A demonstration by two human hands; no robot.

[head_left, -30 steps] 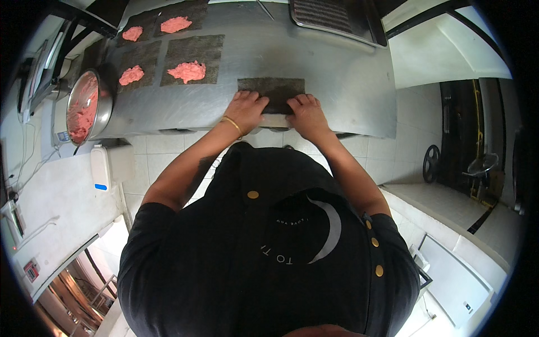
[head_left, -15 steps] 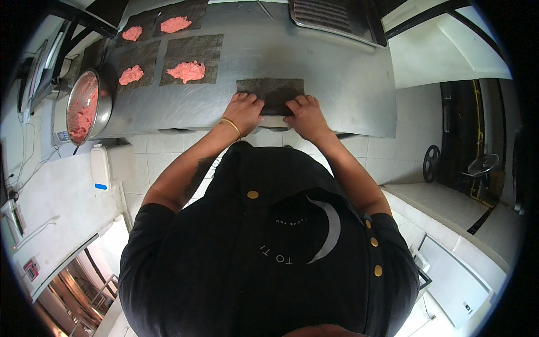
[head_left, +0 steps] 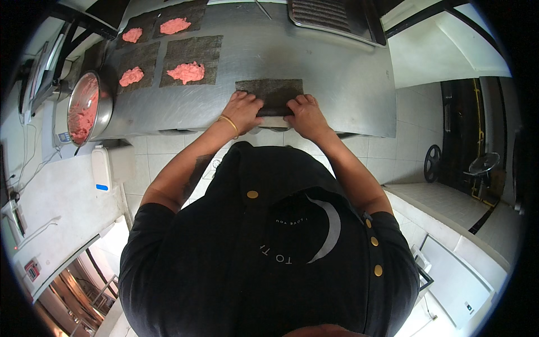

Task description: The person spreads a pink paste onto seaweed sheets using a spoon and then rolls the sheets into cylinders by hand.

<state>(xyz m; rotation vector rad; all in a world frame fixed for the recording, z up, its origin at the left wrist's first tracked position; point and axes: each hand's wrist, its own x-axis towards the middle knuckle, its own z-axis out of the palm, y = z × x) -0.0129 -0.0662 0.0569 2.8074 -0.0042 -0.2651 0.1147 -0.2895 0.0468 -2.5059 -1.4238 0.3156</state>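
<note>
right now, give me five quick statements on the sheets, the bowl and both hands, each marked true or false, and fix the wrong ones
1. The bare left hand and bare right hand are both on one thin dark rectangular sheet. True.
2. The round shiny metal bowl is to the right of both hands. False: it is to their left.
3. Four lumps of soft pink paste lie on dark sheets at the upper left. True.
4. The slim yellow bangle is on the right wrist. False: it is on the left wrist.
5. The bowl has nothing in it. False: pink paste is inside.
</note>
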